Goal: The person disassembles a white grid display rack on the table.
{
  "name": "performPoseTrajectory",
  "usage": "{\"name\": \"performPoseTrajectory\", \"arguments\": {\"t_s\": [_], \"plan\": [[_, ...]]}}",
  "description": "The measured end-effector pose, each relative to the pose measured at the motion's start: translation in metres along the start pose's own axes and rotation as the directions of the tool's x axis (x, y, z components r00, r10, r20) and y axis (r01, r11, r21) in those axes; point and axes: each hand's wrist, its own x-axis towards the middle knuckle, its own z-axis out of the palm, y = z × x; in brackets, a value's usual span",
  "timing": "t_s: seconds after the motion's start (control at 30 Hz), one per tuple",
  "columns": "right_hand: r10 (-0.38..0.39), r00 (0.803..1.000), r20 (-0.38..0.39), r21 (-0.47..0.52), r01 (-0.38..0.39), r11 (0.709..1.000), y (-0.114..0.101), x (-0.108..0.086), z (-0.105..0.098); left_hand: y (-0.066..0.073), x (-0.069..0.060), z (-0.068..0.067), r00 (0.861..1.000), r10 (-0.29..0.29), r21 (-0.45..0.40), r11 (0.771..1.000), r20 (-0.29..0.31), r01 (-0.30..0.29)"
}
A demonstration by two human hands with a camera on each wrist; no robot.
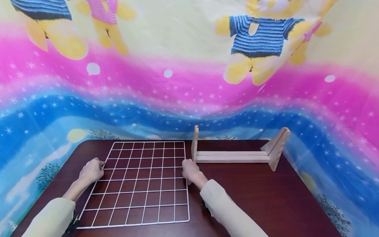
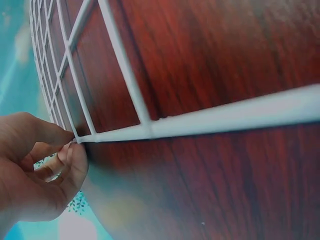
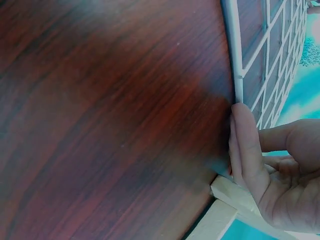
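Note:
A white wire grid panel (image 1: 125, 225) lies on the dark red-brown table. My left hand (image 1: 92, 169) pinches the rod of its left edge between thumb and fingers, as the left wrist view shows at the panel's frame (image 2: 150, 129). On the opposite side, my right hand (image 1: 191, 171) holds the right edge; in the right wrist view the thumb and fingers of this hand (image 3: 280, 175) lie on either side of the rod (image 3: 233, 45). Just beyond the right hand stands a pale wooden frame (image 1: 232, 157), a crossbar between two upright end pieces.
The wooden frame's right end piece (image 1: 278, 149) stands near the table's right edge. Behind and around the table (image 1: 251, 200) hangs a colourful cloth (image 1: 165, 95) printed with bears and snowflakes.

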Motion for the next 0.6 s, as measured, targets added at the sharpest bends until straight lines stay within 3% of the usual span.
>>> {"name": "performPoseTrajectory", "arguments": {"t_s": [0.3,0.6], "plan": [[0.02,0.999,-0.037,-0.017,-0.021,1.0,-0.002,0.003,-0.004,0.004,0.006,-0.002,1.0,0.0,0.032,0.999,0.029,-0.001],[0.023,0.999,-0.027,0.015,-0.023,1.0,-0.001,-0.007,-0.001,0.009,-0.007,-0.002,0.997,0.04,0.06,0.997,0.064,-0.044]]}}
